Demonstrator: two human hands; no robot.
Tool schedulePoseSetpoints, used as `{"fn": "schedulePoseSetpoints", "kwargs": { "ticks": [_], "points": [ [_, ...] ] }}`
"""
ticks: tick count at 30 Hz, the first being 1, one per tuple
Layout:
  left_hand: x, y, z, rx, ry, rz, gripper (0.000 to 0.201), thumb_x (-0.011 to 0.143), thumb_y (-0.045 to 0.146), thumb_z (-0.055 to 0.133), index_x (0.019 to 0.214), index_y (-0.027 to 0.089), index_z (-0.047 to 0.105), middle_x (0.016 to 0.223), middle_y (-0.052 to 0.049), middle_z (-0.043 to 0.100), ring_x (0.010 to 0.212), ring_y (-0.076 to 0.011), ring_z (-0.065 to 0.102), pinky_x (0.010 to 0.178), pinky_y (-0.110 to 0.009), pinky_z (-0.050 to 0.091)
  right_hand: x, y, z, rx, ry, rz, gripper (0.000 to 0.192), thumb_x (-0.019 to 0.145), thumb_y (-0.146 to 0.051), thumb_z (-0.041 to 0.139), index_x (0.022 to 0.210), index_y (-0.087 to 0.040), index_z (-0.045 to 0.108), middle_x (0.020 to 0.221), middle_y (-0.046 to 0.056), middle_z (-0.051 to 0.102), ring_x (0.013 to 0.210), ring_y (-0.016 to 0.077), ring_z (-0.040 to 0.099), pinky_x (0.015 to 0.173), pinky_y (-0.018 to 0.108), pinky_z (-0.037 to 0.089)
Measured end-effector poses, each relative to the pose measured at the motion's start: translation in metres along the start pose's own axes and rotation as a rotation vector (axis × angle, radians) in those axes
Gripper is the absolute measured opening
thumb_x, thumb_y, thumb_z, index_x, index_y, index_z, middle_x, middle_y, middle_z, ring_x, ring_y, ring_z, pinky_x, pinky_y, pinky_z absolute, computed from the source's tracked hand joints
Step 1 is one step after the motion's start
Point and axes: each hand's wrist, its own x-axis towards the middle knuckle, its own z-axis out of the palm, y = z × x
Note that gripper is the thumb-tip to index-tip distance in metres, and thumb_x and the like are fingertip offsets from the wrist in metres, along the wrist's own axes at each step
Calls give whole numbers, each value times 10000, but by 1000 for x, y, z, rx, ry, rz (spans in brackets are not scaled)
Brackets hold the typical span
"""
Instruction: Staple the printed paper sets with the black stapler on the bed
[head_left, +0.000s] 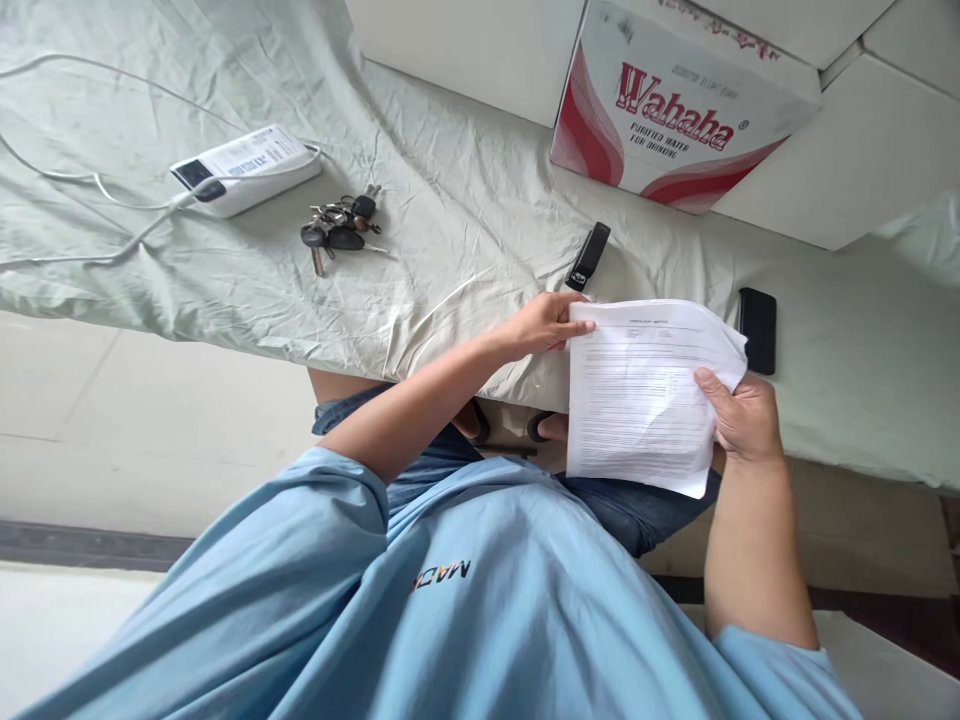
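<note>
Left hand [544, 325] pinches the top-left corner of a printed paper sheet [637, 395], fingers closed on its edge; right hand [742, 415] grips the sheet's right edge, thumb on top. Sheet is held in the air over the lap and the near edge of a bed with a pale green bedsheet [465, 200]. Black lighter-like device [588, 257] at 12 o'clock from the left hand, just beside it. Black phone [757, 330] at 1 o'clock from the right hand. Key bunch [341, 225] and white power bank [244, 170] with cable at 10 o'clock, well apart. Wahaha water carton [675, 110] at 12 o'clock, far side.
</note>
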Motion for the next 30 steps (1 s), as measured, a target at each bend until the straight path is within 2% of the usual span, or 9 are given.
{"fn": "schedulePoseSetpoints", "kwargs": {
  "ticks": [2,5,8,14,17,21,26,30],
  "points": [
    [-10,-10,5,-51,80,-11,496,951,649,960,1049,218,734,641,56,560,527,-105,471,544,-295,340,-9,10,8,99,63,24,567,771,-726,1061,1060,-255,935,1097,110,945,1223,435,895,1159,664,710],
    [-17,-19,11,-71,110,-16,583,951,736,923,848,238,637,616,57,501,533,-98,442,536,-302,304,-19,20,17,162,59,78,601,735,-703,1088,1064,-225,931,1085,116,944,1235,418,896,1186,639,703],
    [-16,-24,14,-75,128,-21,633,943,748,920,768,251,569,600,62,451,537,-94,401,535,-311,281,-20,24,23,181,60,89,631,744,-728,1073,1078,-216,920,1095,111,944,1212,393,901,1154,598,722],
    [-6,-27,15,-87,188,-76,641,949,606,975,689,257,505,592,62,435,540,-89,413,558,-301,340,14,26,33,175,141,-2,665,799,-853,967,1024,-232,882,998,75,910,1038,335,896,986,494,756],
    [1,-26,12,-82,320,-117,575,1011,508,916,698,257,504,600,53,463,534,-97,455,552,-299,329,33,25,40,176,83,29,696,718,-879,999,955,-239,862,865,45,863,908,311,869,889,469,755],
    [12,-27,3,-27,462,-67,512,1014,385,861,688,255,489,610,50,459,558,-104,414,555,-300,304,45,24,49,166,-28,110,727,639,-908,1023,873,-249,823,732,27,800,823,312,845,807,467,743],
    [18,-27,-6,121,463,-81,508,1014,247,768,624,255,443,598,41,403,587,-124,373,589,-327,282,60,24,58,211,-65,106,785,551,-899,1053,940,-249,844,777,34,832,842,305,834,847,471,726],
    [24,-13,-8,270,465,-189,511,1007,191,758,603,248,450,613,34,408,606,-134,392,628,-337,310,85,23,67,111,-25,52,694,621,-835,1011,915,-228,848,759,22,782,751,238,724,740,395,629]
  ]
}}
